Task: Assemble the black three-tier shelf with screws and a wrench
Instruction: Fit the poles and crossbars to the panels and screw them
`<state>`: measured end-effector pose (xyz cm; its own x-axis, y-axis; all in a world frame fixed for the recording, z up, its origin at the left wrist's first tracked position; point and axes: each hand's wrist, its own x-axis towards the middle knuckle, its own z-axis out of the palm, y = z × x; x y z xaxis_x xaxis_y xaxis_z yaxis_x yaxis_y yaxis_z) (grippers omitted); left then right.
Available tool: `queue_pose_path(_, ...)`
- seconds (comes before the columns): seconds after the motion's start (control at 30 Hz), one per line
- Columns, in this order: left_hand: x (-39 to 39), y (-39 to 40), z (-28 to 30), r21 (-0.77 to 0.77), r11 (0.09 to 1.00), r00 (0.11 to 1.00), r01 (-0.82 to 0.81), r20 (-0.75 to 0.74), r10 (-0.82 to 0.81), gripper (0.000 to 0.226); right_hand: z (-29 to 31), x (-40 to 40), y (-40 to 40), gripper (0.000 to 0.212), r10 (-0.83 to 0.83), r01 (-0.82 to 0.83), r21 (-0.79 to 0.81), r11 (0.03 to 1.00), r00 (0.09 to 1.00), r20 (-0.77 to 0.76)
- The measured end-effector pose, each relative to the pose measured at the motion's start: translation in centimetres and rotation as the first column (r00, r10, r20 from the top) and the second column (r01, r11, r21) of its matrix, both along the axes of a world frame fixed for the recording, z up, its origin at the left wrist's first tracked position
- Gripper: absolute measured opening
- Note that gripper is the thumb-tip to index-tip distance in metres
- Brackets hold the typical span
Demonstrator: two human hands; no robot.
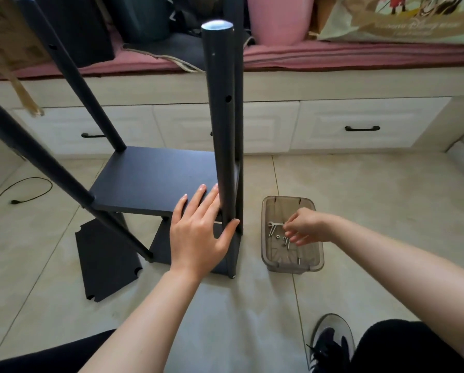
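The head camera looks down at a half-built black shelf frame with round black metal poles (pixel 155 181) that stands on a pale tiled floor (pixel 373 200). A flat black shelf board (pixel 150 179) is fixed between the poles, and a second black board sits lower, near the floor. One more loose black board with notched corners (pixel 104 259) lies flat on the tiles, just beside the frame on its left. The left hand (pixel 198 232) is spread open: its straight fingers lie on the near right corner of the upper board, and the thumb touches the nearest upright pole (pixel 222 125) low down. To the right of the frame stands a small clear grey plastic box (pixel 292 265). Inside it lie a small silver wrench (pixel 275 224) and several silver screws (pixel 287 242). The right hand (pixel 306 227) hovers over this box with loosely curled fingers that point down at the screws; I cannot tell if it pinches any. A black and grey shoe (pixel 330 343) shows at the bottom edge.
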<state>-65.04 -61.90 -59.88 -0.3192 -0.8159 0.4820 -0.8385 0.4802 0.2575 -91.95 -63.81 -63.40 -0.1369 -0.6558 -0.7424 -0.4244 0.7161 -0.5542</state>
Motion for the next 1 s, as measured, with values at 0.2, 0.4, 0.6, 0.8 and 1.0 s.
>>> queue_pose_path(0.2,-1.2,-0.8,-0.6,-0.084,0.996,1.0,-0.022,0.004,0.023,0.05,-8.9,-0.1,-1.4,0.018,-0.07,0.065,-0.037,0.997,0.988,-0.138)
queue_pose_path(0.4,-1.6,-1.1,-1.0,-0.133,0.991,1.0,-0.007,-0.025,0.003,0.048,-14.2,-1.5,-3.3,0.026,-0.027,-0.008,-0.114,0.993,0.952,-0.305)
queue_pose_path(0.6,-1.7,-1.3,-1.3,-0.153,0.988,0.999,0.017,-0.032,-0.022,0.044,-17.0,-1.6,-5.2,0.018,0.075,-0.137,-0.146,0.98,0.926,-0.37)
queue_pose_path(0.8,-1.7,-1.2,-1.3,-0.156,0.988,0.999,0.017,-0.036,-0.023,0.043,-18.3,-1.3,-5.5,0.019,0.09,-0.175,-0.17,0.97,0.905,-0.416)
queue_pose_path(1.0,-1.7,-1.3,-1.3,-0.164,0.986,0.999,0.021,-0.037,-0.027,0.042,-18.2,-1.3,-5.0,0.016,0.126,-0.213,-0.167,0.963,0.899,-0.419)
